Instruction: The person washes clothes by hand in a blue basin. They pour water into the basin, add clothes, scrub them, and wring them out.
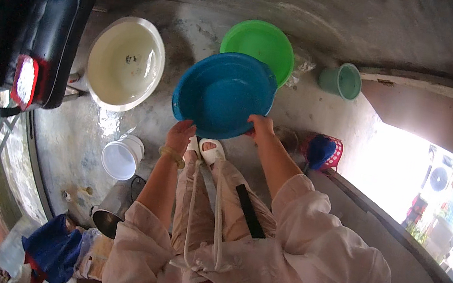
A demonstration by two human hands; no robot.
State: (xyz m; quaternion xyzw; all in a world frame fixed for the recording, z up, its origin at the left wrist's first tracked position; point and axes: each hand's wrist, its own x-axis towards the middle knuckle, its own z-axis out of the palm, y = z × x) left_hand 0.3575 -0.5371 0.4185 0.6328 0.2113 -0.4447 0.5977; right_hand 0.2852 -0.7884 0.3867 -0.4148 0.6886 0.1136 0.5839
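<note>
A round blue basin is held out in front of me, over the feet in white slippers. My left hand grips its near left rim, and a bangle circles that wrist. On the near right rim my right hand is closed, its fingertips partly hidden under the edge. Behind the blue basin is a bright green basin, partly covered by it. To the left, a cream basin with clear liquid and a few small dark specks stands on the floor.
A white bucket and a metal pot stand at left. A green bucket is at the far right. A black case-like object stands at the left edge. Blue cloth lies lower left. A bright opening lies at right, beyond a low wall.
</note>
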